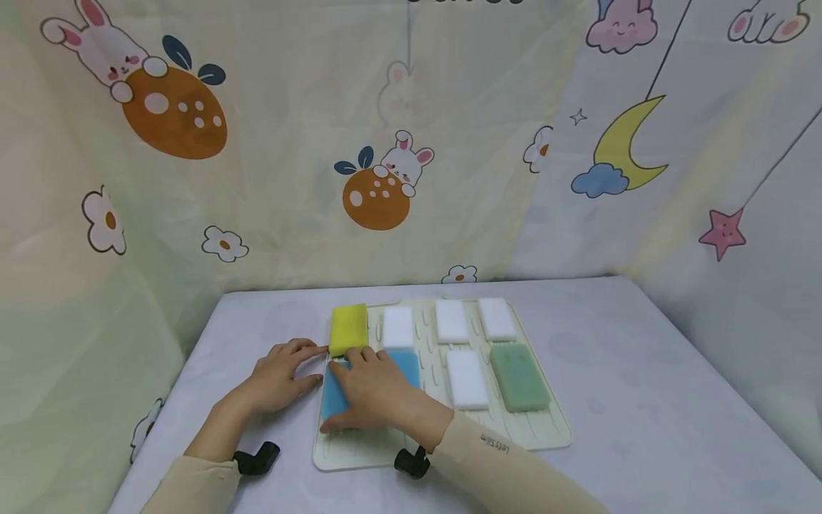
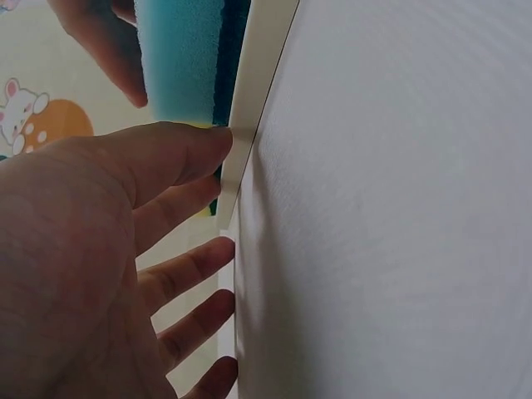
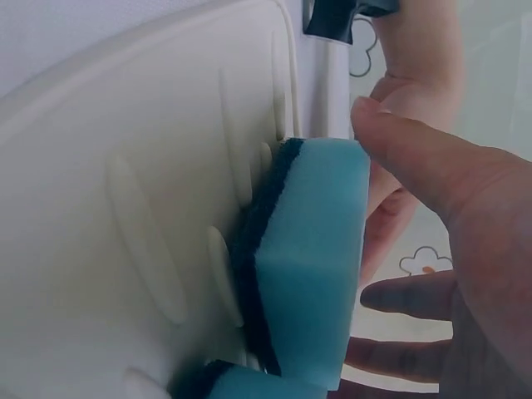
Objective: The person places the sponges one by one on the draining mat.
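My right hand point(image 1: 372, 389) lies spread over a blue sponge point(image 1: 332, 400) at the near left of a cream ridged mat point(image 1: 353, 451). Its thumb touches the sponge's edge in the right wrist view, where the sponge point(image 3: 312, 258) shows a dark scouring layer against the mat. A second blue sponge point(image 1: 406, 365) is beside it, partly hidden by the hand. At the mat's left edge is my left hand point(image 1: 279, 378), fingers extended; in the left wrist view its thumb touches the mat's rim point(image 2: 243, 116). A yellow sponge point(image 1: 348, 330) sits just beyond the fingers.
White rectangular sponges point(image 1: 452, 321) stand in the mat's far row, with another white one point(image 1: 467, 380) nearer. A green sponge point(image 1: 520, 377) lies at the mat's right. The mat rests on a white-covered table point(image 1: 642, 400), and a printed curtain point(image 1: 289, 178) hangs behind.
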### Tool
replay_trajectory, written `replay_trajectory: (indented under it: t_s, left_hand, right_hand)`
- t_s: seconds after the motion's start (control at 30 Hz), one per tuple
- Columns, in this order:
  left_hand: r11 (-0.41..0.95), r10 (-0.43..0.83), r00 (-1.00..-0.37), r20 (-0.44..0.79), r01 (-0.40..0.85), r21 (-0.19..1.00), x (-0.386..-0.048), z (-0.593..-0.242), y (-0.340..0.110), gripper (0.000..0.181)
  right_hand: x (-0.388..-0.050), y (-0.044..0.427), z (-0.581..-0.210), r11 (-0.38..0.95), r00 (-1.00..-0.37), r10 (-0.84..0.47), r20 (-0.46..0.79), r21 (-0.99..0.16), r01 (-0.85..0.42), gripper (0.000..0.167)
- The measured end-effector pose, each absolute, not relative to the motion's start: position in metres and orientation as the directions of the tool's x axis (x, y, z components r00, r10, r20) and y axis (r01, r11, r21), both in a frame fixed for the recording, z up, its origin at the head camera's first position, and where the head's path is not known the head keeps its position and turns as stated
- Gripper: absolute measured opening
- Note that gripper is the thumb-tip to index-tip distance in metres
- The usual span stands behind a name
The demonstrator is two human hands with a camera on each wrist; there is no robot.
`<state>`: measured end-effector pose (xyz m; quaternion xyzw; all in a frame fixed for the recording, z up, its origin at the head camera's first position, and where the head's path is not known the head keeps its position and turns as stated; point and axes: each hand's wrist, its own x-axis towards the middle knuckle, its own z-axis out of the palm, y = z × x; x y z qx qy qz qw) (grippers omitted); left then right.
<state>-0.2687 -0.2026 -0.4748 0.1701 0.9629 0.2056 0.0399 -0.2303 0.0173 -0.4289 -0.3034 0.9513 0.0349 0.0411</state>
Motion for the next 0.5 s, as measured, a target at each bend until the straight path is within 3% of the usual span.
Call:
replay_trajectory:
  t_s: [0.5]
  left_hand:
    - [0.853, 0.356, -0.934, -0.042, 0.306, 0.423, -0.267, -0.471, -0.205, 0.056]
  right_hand:
    - [-0.222, 0.053, -0.394, 0.765, -0.780, -0.625, 0.031, -0.172, -0.620, 0.076]
